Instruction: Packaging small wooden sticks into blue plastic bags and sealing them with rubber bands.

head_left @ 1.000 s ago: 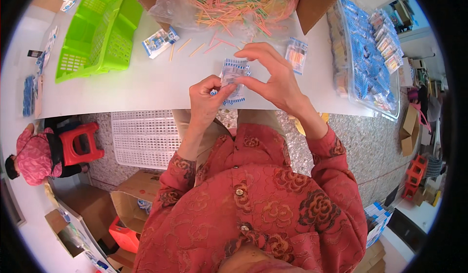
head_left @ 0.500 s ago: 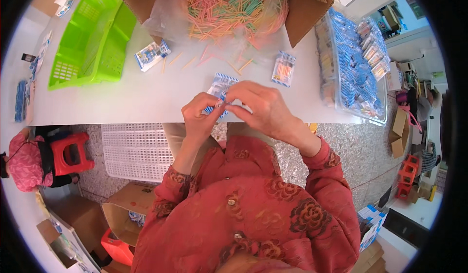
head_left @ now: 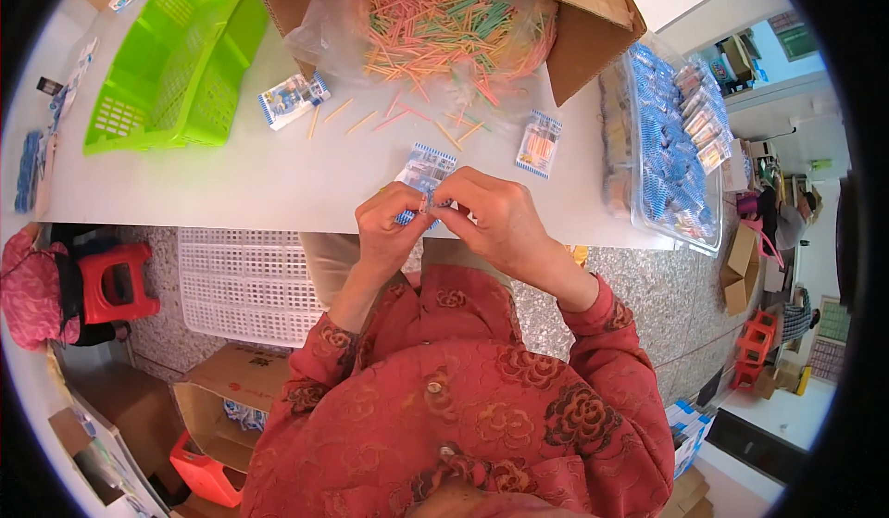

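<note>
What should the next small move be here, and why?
Probably easing the right hand slightly away from the left hand with both pinches firm: both appear to grip one small bit of wrapper, so a gentle pull might open it. A blue-and-white packet shows just beyond; whether it joins that bit, I can't tell.

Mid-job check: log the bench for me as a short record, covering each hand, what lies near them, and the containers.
Left hand: pinching a small item, mostly hidden
Right hand: at the same item
Just beyond hands: blue-and-white packet, partly covered
Farther left: second packet
Farther right: third packet, pinkish sticks visible inside
Loose sticks: between second and third packets
Carton: open, with clear bag of coloured sticks
Green basket: far left
Clear tub: far right, filled with blue packets
</note>
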`<state>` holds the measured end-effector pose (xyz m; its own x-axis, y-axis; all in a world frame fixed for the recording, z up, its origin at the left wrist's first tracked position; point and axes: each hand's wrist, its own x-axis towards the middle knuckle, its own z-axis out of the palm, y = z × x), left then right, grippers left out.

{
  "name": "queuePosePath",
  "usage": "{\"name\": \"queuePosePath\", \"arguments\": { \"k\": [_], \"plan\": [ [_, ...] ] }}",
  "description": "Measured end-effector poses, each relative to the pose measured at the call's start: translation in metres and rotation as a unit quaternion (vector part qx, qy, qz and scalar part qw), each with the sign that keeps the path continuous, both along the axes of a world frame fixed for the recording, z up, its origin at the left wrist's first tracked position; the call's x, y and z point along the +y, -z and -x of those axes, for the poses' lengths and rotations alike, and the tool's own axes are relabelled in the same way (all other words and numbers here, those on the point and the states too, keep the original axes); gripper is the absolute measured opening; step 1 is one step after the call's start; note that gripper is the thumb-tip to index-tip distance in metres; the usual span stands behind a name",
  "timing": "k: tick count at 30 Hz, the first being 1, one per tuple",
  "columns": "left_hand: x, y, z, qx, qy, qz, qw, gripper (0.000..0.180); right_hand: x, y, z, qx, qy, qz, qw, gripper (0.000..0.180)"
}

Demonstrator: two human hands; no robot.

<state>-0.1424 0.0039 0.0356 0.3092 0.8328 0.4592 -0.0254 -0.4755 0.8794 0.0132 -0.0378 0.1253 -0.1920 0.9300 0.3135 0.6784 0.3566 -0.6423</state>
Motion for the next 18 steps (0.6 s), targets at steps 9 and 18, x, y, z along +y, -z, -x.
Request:
{"name": "queuePosePath", "arguments": {
  "k": [9, 18],
  "plan": [
    [-0.004, -0.004, 0.000, 0.001, 0.008, 0.057, 0.998, 0.014, 0.009, 0.014, 0.000, -0.054, 0.033, -0.078, 0.995, 0.008],
    [0.004, -0.003, 0.002, 0.015, -0.018, 0.061, 0.998, 0.012, 0.005, -0.003, 0.010, -0.044, 0.036, -0.062, 0.996, 0.010]
  ]
}}
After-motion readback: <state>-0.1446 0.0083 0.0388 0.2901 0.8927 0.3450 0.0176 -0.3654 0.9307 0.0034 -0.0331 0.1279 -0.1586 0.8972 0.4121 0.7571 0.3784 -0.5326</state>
